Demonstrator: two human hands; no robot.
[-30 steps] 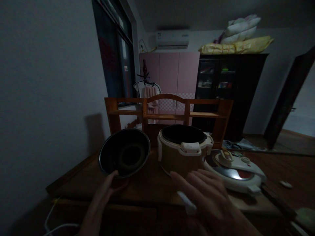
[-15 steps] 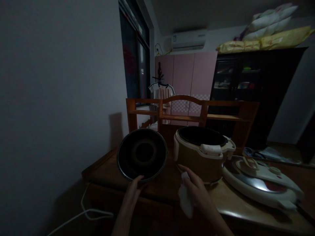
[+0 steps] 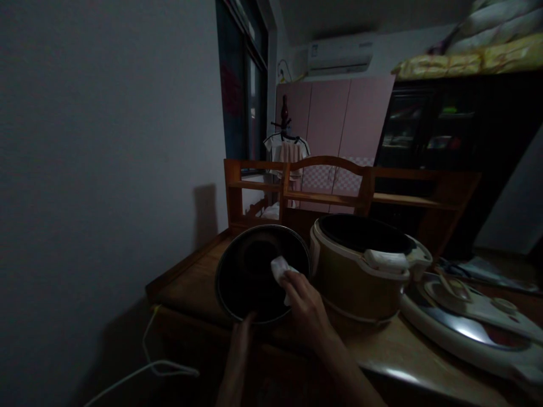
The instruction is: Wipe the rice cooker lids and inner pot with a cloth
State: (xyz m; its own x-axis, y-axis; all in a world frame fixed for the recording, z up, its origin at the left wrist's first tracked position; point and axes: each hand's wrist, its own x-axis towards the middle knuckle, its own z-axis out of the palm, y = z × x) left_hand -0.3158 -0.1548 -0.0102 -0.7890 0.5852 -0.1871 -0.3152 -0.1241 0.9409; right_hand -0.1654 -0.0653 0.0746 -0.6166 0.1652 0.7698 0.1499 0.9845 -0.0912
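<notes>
A round black inner pot [image 3: 250, 277] is tipped on the table with its mouth facing me. My left hand [image 3: 241, 339] is closed on its near rim, with some fingers dark and blurred. Pinched in my right hand [image 3: 304, 305] is a crumpled white cloth or tissue [image 3: 280, 269], held over the right side of the pot's inside; whether it touches the wall I cannot tell. Just right of the pot stands an electric pressure cooker body [image 3: 356, 291], lidless, with a dark interior.
The cooker's lid [image 3: 470, 322] lies on the table [image 3: 407, 359] at the right. A wooden shelf rail [image 3: 326, 200] runs along the back. At lower left a white cord [image 3: 169, 368] hangs beside the table, and a wall [image 3: 106, 169] rises on that side.
My right hand has moved left with the white cloth, from in front of the cooker into the pot's mouth. The pot has tilted differently, its inner base now appearing higher. The view has shifted slightly.
</notes>
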